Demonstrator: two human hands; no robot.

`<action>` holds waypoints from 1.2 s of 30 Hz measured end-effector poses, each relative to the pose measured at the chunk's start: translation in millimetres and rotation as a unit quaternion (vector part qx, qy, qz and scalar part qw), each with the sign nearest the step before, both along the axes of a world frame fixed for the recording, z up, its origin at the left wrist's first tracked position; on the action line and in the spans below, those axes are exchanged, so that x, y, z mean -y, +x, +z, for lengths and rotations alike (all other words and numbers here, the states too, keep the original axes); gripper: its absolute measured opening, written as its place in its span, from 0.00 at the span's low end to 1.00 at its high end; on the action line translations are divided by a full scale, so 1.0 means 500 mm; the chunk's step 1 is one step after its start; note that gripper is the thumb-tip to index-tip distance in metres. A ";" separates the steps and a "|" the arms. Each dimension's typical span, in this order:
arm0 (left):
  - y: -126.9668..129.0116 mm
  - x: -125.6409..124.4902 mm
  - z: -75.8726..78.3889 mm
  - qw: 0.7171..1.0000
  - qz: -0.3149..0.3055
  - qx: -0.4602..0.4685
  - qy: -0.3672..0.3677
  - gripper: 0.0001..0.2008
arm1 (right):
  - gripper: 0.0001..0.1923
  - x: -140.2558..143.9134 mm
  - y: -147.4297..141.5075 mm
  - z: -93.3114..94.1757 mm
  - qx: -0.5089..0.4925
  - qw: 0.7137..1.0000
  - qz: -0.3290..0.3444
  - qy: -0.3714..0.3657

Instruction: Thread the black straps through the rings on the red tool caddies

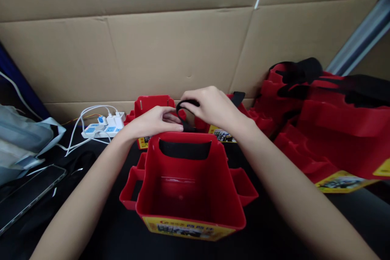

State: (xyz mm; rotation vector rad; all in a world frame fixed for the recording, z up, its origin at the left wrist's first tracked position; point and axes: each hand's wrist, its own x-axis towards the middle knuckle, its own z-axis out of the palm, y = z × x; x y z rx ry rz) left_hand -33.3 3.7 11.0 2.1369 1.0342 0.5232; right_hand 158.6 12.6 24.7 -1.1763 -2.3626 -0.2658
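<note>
A red plastic box (183, 195) with side pockets and a yellow label stands upright in front of me. Through two slots in its back wall runs a black strap (185, 150). Behind that wall my right hand (210, 103) pinches the strap, which curves up in a loop. My left hand (158, 122) is closed at the back rim, its thumb by the lower part of the strap. What its curled fingers grip behind the wall is partly hidden.
More red boxes (338, 130) with black straps are piled at the right, and others (152, 105) stand behind my hands. At the left lie a white power strip (103, 130) with cables, a phone (30, 195) and a plastic bag (21, 142). A cardboard wall (179, 57) closes off the back.
</note>
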 end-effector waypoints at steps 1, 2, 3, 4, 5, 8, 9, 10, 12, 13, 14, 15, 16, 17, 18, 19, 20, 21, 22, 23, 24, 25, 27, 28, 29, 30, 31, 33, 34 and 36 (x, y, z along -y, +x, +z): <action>-0.002 0.008 0.004 0.999 0.039 -0.029 0.024 0.35 | 0.10 -0.012 0.009 0.003 0.005 0.999 -0.029 0.019; -0.005 0.017 0.008 0.994 0.069 -0.055 0.058 0.38 | 0.10 -0.026 0.019 0.007 0.008 0.998 -0.060 0.035; -0.007 0.027 0.014 0.990 0.080 -0.076 0.093 0.39 | 0.10 -0.042 0.032 0.010 0.007 0.995 -0.090 0.048; -0.008 0.038 0.020 0.987 0.065 -0.094 0.116 0.38 | 0.11 -0.059 0.045 0.014 0.007 0.992 -0.114 0.055; -0.009 0.048 0.027 0.986 0.026 -0.112 0.123 0.34 | 0.11 -0.077 0.058 0.017 0.009 0.990 -0.132 0.056; -0.005 0.074 0.043 0.974 -0.100 -0.167 0.113 0.16 | 0.13 -0.130 0.092 0.024 0.023 0.985 -0.166 0.032; -0.003 0.080 0.047 0.969 -0.120 -0.183 0.113 0.12 | 0.13 -0.145 0.100 0.025 0.027 0.983 -0.179 0.021; 0.000 0.085 0.049 0.966 -0.130 -0.193 0.116 0.10 | 0.14 -0.159 0.106 0.026 0.029 0.981 -0.191 0.011; 0.006 0.094 0.051 0.964 -0.143 -0.191 0.118 0.10 | 0.14 -0.183 0.112 0.025 0.027 0.977 -0.211 -0.001; 0.009 0.097 0.052 0.964 -0.156 -0.186 0.111 0.09 | 0.14 -0.194 0.114 0.023 0.024 0.975 -0.221 -0.003; 0.011 0.101 0.053 0.964 -0.168 -0.180 0.100 0.09 | 0.15 -0.204 0.114 0.021 0.020 0.973 -0.229 -0.004; 0.011 0.105 0.054 0.964 -0.180 -0.177 0.089 0.08 | 0.15 -0.212 0.114 0.018 0.016 0.971 -0.240 -0.006; 0.011 0.108 0.055 0.963 -0.187 -0.176 0.079 0.08 | 0.15 -0.220 0.113 0.016 0.012 0.968 -0.250 -0.009; 0.010 0.112 0.056 0.963 -0.189 -0.177 0.071 0.08 | 0.15 -0.226 0.112 0.014 0.008 0.966 -0.258 -0.011; 0.008 0.116 0.057 0.963 -0.186 -0.182 0.068 0.08 | 0.15 -0.229 0.110 0.014 0.006 0.965 -0.263 -0.013; 0.006 0.120 0.057 0.963 -0.181 -0.186 0.069 0.08 | 0.15 -0.230 0.107 0.014 0.004 0.965 -0.264 -0.014; 0.004 0.123 0.057 0.963 -0.175 -0.191 0.073 0.08 | 0.16 -0.228 0.103 0.015 0.003 0.966 -0.259 -0.014; 0.001 0.126 0.057 0.963 -0.167 -0.196 0.080 0.08 | 0.16 -0.222 0.097 0.017 0.004 0.968 -0.249 -0.013; 0.000 0.128 0.057 0.964 -0.159 -0.195 0.087 0.09 | 0.16 -0.212 0.090 0.019 0.007 0.973 -0.232 -0.014; -0.001 0.128 0.057 0.966 -0.151 -0.189 0.093 0.09 | 0.16 -0.198 0.081 0.022 0.014 0.978 -0.206 -0.019; -0.001 0.125 0.058 0.970 -0.138 -0.173 0.103 0.09 | 0.15 -0.181 0.071 0.024 0.024 0.984 -0.173 -0.027; 0.000 0.120 0.058 0.975 -0.112 -0.146 0.124 0.09 | 0.13 -0.161 0.059 0.025 0.036 0.989 -0.136 -0.036; 0.004 0.098 0.056 0.975 -0.008 -0.075 0.207 0.17 | 0.11 -0.118 0.033 0.024 0.057 0.995 -0.065 -0.054; 0.006 0.081 0.054 0.964 0.062 -0.041 0.255 0.23 | 0.10 -0.097 0.020 0.023 0.061 0.996 -0.034 -0.059; 0.009 0.063 0.049 0.948 0.126 -0.017 0.291 0.29 | 0.10 -0.078 0.008 0.021 0.056 0.996 -0.003 -0.062; 0.011 0.043 0.043 0.939 0.166 -0.004 0.300 0.32 | 0.10 -0.062 -0.002 0.019 0.045 0.997 0.023 -0.065; 0.012 0.023 0.036 0.945 0.173 -0.004 0.277 0.32 | 0.11 -0.049 -0.009 0.017 0.030 0.996 0.044 -0.069; 0.009 -0.011 0.019 0.978 0.120 -0.023 0.169 0.22 | 0.10 -0.035 -0.013 0.013 0.006 0.994 0.070 -0.083; 0.003 -0.024 0.011 0.989 0.088 -0.034 0.115 0.15 | 0.10 -0.033 -0.009 0.012 0.003 0.993 0.074 -0.094; -0.016 -0.042 0.001 0.995 0.064 -0.048 0.057 0.13 | 0.10 -0.036 0.013 0.007 0.011 0.989 0.081 -0.122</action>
